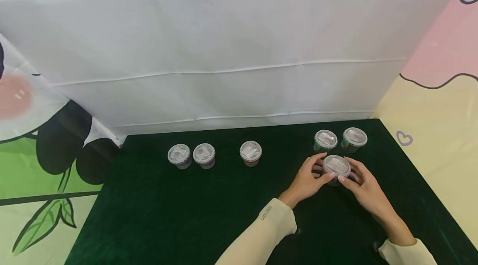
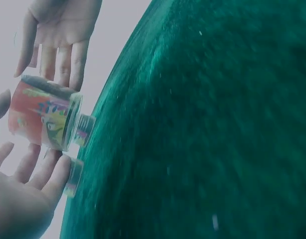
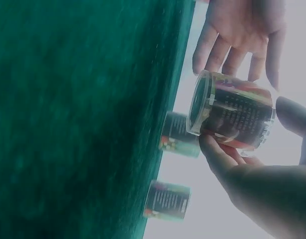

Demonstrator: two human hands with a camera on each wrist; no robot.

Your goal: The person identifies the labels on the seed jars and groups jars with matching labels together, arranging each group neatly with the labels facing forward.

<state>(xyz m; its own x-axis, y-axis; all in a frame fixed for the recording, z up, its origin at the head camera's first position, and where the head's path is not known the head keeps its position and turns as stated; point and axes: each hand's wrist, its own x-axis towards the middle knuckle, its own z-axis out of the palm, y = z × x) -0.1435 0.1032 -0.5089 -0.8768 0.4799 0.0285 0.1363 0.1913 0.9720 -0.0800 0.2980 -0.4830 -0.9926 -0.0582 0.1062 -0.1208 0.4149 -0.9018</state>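
A small clear plastic tub with a translucent lid and a printed label is held between both hands near the right side of the table. My left hand grips it from the left, thumb at its near side. From the right, my right hand grips the same tub, its thumb close to the left one. In the left wrist view, the tub shows an orange and yellow label and is raised off the green cloth. Small dark print covers the label side of the tub in the right wrist view.
Just behind the hands stand two more lidded tubs, one beside another. A single tub sits mid-table, and a pair stands farther left. Dark green cloth covers the table; a white fabric wall rises behind.
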